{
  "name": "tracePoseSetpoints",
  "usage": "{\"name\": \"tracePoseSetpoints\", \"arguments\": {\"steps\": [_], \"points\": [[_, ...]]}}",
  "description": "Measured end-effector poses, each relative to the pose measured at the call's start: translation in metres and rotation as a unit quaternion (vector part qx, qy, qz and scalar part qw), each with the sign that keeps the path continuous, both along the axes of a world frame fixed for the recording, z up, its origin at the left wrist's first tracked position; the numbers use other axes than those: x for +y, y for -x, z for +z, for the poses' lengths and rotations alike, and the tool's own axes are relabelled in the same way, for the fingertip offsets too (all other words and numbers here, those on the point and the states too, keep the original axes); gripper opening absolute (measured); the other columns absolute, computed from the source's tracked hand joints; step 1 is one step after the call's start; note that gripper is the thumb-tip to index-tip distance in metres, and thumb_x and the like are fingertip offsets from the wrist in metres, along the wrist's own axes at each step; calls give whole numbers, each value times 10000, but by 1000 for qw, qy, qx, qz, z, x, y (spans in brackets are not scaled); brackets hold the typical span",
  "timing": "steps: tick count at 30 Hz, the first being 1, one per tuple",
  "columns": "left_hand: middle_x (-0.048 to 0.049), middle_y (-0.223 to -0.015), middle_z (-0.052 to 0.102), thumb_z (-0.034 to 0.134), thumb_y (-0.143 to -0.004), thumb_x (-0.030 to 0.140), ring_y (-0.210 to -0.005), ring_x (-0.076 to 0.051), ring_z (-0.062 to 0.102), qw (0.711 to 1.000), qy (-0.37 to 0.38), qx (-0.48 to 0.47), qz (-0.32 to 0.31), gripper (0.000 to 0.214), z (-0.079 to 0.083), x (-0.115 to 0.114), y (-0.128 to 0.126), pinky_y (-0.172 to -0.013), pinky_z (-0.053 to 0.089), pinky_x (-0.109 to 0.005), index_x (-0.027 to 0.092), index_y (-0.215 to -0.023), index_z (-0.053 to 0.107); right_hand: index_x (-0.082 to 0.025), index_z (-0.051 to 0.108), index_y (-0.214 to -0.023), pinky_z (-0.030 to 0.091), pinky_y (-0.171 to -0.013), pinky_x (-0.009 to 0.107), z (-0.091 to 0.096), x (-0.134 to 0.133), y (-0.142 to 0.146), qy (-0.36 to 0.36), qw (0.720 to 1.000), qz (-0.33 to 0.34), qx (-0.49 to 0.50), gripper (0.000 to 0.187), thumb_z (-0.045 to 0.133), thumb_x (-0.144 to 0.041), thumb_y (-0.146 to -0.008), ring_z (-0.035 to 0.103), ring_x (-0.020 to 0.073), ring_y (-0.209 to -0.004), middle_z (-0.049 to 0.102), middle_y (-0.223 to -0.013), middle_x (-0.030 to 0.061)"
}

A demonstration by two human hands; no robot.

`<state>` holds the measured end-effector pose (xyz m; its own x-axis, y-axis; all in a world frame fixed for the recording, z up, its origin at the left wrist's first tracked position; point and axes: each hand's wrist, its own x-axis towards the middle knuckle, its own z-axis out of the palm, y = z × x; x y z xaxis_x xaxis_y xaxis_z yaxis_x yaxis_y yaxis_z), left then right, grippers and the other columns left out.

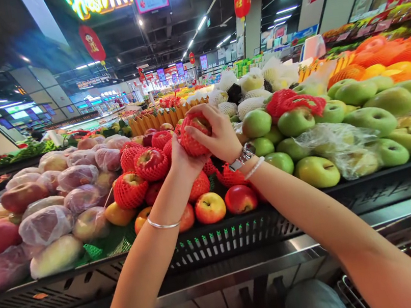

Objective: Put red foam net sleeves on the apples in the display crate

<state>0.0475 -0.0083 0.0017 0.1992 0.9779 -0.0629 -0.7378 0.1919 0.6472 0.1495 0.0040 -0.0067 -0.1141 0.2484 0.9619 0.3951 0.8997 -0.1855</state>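
Note:
Both my hands are closed around a red apple [194,137] in a red foam net, raised over the apple pile. My left hand [183,158] cups it from below and the left, a silver bangle on that wrist. From the right and above, my right hand [219,130] curls its fingers over it; a watch [243,156] and a pale bracelet circle that wrist. Beneath lie more red apples, some in red foam nets like the netted apple [151,163], others bare like the front apple [210,208]. My hands hide part of the held apple.
Plastic-wrapped apples [46,225] fill the left side. Green apples [317,172] and a crumpled clear bag [343,146] lie to the right. A slotted black crate edge [222,239] and a metal rail [246,271] run along the front. White-netted fruit [254,103] stands behind.

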Motion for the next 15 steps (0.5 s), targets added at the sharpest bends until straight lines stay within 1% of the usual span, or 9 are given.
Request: {"name": "tracePoseSetpoints", "arguments": {"steps": [2, 4, 6, 9, 12, 15], "points": [[-29, -818, 705, 309, -990, 440, -899, -177, 686, 999, -4, -8, 30, 462, 1, 0, 0, -883, 542, -298, 168, -1164, 640, -198, 574, -1051, 511, -886, 399, 0, -3, 2, -20, 1000, 8, -3, 243, 564, -374, -884, 602, 214, -972, 642, -1045, 86], [-21, -822, 705, 323, -990, 358, -863, -151, 679, 998, -24, -31, 40, 413, 1, 0, 0, -869, 531, -254, 157, -1157, 644, -202, 564, -1058, 508, -898, 406, 0, -5, 3, -38, 999, 18, -17, 238, 558, -367, -887, 596, 216, -982, 635, -1045, 84], [-18, -838, 711, 326, -984, 296, -844, -137, 675, 997, -36, -47, 47, 392, 1, 0, 0, -868, 523, -237, 156, -1169, 642, -207, 561, -1075, 505, -916, 415, 2, -8, 3, -54, 998, 28, -36, 249, 550, -373, -890, 592, 222, -1009, 630, -1056, 83], [-15, -837, 721, 321, -980, 247, -815, -134, 680, 998, -37, -42, 29, 387, 0, -2, 0, -854, 524, -240, 165, -1177, 643, -209, 571, -1123, 494, -957, 426, 5, -12, 0, -69, 995, 22, -61, 278, 521, -363, -897, 583, 233, -1085, 618, -1120, 92], [-16, -800, 726, 295, -987, 236, -750, -129, 685, 999, -32, -27, 6, 400, 2, -5, -1, -767, 531, -227, 159, -1143, 654, -224, 575, -1217, 479, -993, 438, 6, -14, -3, -60, 995, 0, -84, 342, 477, -338, -909, 568, 236, -1140, 592, -1191, 90], [-3, -708, 704, 280, -989, 225, -655, -117, 668, 1000, -10, -11, 12, 407, 4, -8, -3, -684, 521, -210, 154, -1125, 657, -247, 588, -1258, 467, -1019, 457, 5, -12, -4, -55, 993, -17, -102, 371, 436, -314, -926, 563, 232, -1145, 583, -1193, 83]]}}
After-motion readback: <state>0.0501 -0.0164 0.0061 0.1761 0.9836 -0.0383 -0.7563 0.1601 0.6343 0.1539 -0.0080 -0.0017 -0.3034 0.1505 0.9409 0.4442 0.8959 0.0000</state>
